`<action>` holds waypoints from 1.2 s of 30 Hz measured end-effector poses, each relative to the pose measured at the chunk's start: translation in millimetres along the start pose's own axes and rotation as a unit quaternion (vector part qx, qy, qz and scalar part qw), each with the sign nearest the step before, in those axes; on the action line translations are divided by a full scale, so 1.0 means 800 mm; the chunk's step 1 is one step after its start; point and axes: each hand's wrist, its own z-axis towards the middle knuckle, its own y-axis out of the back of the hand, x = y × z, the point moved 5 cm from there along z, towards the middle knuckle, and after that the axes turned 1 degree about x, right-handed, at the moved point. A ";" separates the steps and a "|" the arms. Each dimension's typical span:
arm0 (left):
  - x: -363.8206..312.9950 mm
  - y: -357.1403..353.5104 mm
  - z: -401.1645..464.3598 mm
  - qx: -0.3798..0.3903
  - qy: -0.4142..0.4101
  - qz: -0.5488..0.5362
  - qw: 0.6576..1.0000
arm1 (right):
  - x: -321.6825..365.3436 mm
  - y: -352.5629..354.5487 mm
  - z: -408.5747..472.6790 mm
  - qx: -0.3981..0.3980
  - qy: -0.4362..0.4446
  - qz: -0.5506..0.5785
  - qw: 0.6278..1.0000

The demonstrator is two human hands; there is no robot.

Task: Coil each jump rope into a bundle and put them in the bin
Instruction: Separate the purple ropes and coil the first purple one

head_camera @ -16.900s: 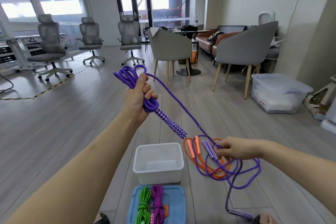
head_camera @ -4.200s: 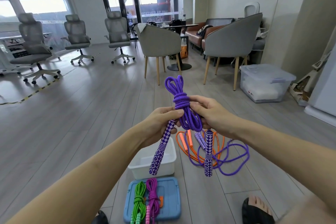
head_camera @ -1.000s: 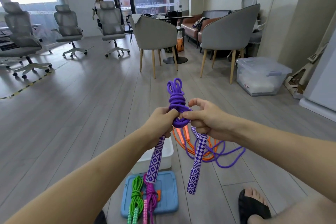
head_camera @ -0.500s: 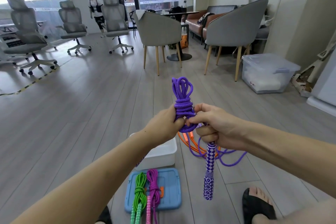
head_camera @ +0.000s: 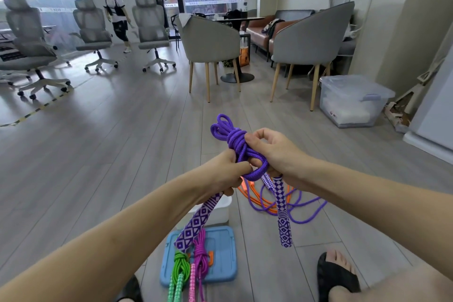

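Grey plank flooring (head_camera: 98,154) fills the head view, running back to office chairs (head_camera: 93,32) by bright windows, two upholstered chairs (head_camera: 213,39) at a dark table, a clear lidded storage box (head_camera: 353,103) against the right wall, and a person (head_camera: 116,12) walking at the far left. At centre I see the purple jump rope (head_camera: 234,141), coiled into a bundle and held up in the air between both hands. My left hand (head_camera: 224,174) has its fingers curled round the lower part of the bundle, with one patterned handle (head_camera: 196,222) slanting down from under it. My right hand (head_camera: 272,154) pinches the wraps with thumb and curled fingers, a loop of cord lying over one finger, and the second handle (head_camera: 282,213) hangs straight below. I judge the step to be finishing the knot: hold the coil firm with the left, draw the loop snug with the right, and keep the wraps stacked so none slip. Below, the white bin (head_camera: 215,211) sits on the floor, partly hidden by my left arm. A blue lid (head_camera: 220,265) just in front of it carries a green bundle (head_camera: 181,267) and a pink bundle (head_camera: 201,252). Loose orange (head_camera: 259,203) and purple (head_camera: 308,213) ropes lie tangled on the floor right of the bin, not yet coiled.
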 end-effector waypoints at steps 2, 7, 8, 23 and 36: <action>0.002 0.000 -0.001 0.001 0.007 0.009 1.000 | -0.006 -0.002 0.005 0.004 -0.026 -0.001 1.000; 0.006 0.004 0.003 -0.007 0.025 0.036 0.999 | -0.006 -0.006 0.007 0.048 -0.064 -0.005 0.997; 0.007 0.005 0.005 -0.011 0.032 0.053 0.998 | -0.008 -0.007 0.007 0.048 -0.070 -0.011 0.996; 0.024 0.022 0.004 -0.040 0.033 0.011 0.999 | -0.033 -0.007 0.017 0.098 -0.162 0.037 0.981; 0.003 0.025 -0.006 0.129 0.046 -0.436 0.890 | -0.004 0.012 0.027 0.089 0.014 0.006 0.996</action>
